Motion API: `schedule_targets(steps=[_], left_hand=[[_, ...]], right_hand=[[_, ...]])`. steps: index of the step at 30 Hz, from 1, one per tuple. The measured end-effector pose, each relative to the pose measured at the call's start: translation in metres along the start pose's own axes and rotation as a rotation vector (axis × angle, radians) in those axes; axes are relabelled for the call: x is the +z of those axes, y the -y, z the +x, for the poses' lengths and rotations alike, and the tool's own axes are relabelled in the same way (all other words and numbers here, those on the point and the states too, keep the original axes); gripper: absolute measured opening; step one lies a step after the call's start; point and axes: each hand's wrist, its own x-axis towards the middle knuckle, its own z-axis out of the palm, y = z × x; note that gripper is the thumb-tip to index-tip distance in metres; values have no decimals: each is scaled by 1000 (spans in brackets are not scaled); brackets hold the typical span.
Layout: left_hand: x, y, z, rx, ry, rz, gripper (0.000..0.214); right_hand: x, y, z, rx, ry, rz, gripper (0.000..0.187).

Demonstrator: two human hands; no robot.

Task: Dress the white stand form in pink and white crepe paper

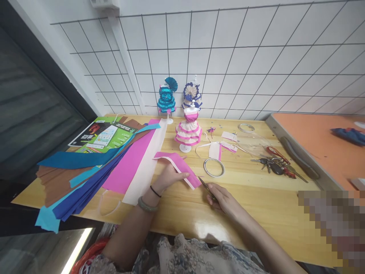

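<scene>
My left hand (170, 176) grips a pink paper strip (182, 164) with a white edge, the thumb on top and the fingers mostly underneath. A pair of scissors (207, 188) is in my right hand (222, 198), the tips close to the strip's right end; whether they touch it I cannot tell. Just behind the strip stands a small dress form (188, 131) in a white and pink ruffled paper dress. A roll of silver wire or tape (213, 168) lies to the right, near cut pink and white paper pieces (215, 150).
Blue and brown paper strips (76, 160), a pink sheet (128, 167) and a green booklet (119, 139) cover the left side. Teal (167, 97) and purple-white (191, 91) dressed forms stand by the wall. Keys (273, 165) lie right, beside an orange-topped table (319, 148).
</scene>
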Motion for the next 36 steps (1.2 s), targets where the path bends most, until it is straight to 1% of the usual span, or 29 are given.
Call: schedule_targets(steps=[6,9,15,22,26,36], left_hand=[[0,1,0,1,8,37,78],[2,0,-1,8,18,75,79],[6,-6,-4,36,47,181,78],[7,-6,-3,76,62,216,75],[7,-4,-3,68,50,219,76],[7,-4,-3,17,38,190,76]], right_hand=[[1,-1,-2,11,38,-35,43],[4,0,0,-1,52,-2,44],[11,8,5,35,67,60,45],[15,8,10,-3,72,106,41],[15,6,11,-20,78,102,41],[15,5,13,-45,-1,27,46]])
